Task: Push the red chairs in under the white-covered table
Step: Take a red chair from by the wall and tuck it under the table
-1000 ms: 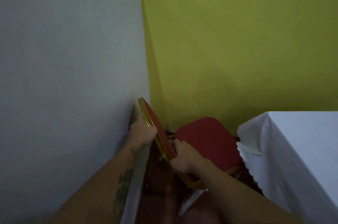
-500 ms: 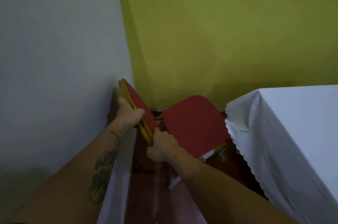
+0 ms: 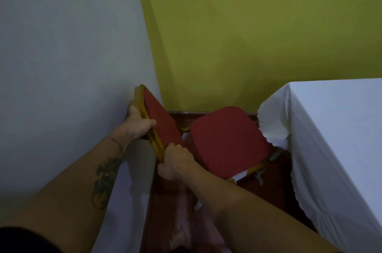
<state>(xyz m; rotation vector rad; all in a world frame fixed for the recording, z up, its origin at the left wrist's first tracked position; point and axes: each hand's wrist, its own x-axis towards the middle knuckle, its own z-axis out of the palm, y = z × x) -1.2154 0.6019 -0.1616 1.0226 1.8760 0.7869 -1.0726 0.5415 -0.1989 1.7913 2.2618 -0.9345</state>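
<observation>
Left hand [image 3: 138, 123], right hand [image 3: 176, 159] both clamped on red chair [image 3: 160, 124] backrest frame; white-covered table [image 3: 339, 128] right.

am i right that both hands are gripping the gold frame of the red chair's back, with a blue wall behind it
Not quite: the head view shows the wall behind is yellow-green, not blue. The rest holds: the left hand and right hand both grip the gold frame of the red chair's back.
</observation>
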